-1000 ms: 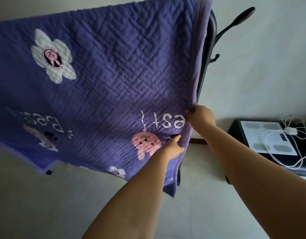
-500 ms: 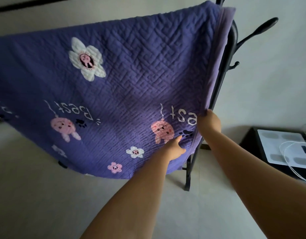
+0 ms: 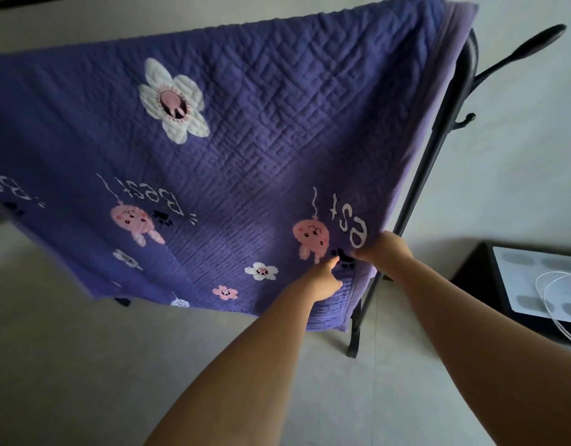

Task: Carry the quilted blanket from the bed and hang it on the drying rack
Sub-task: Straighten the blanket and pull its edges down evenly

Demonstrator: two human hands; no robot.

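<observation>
The purple quilted blanket [image 3: 245,149], printed with white flowers, pink bunnies and the word "Best", hangs spread over the black drying rack [image 3: 438,156]. Its lower edge hangs above the floor. My right hand [image 3: 385,247] pinches the blanket's right edge near its lower corner, beside the rack's upright post. My left hand [image 3: 322,280] grips the fabric just below and to the left of it, next to a pink bunny. Both forearms reach in from the bottom of the view.
The rack's black leg [image 3: 355,336] stands on the pale tiled floor [image 3: 84,365]. A black hook arm [image 3: 519,56] sticks out from the rack to the upper right. At the right, a white scale [image 3: 541,281] with a white cable [image 3: 554,304] lies on a low black stand.
The view has shifted to take in more of the blanket and the rack's foot. My right hand has slid down the blanket's edge, closer to my left hand.
</observation>
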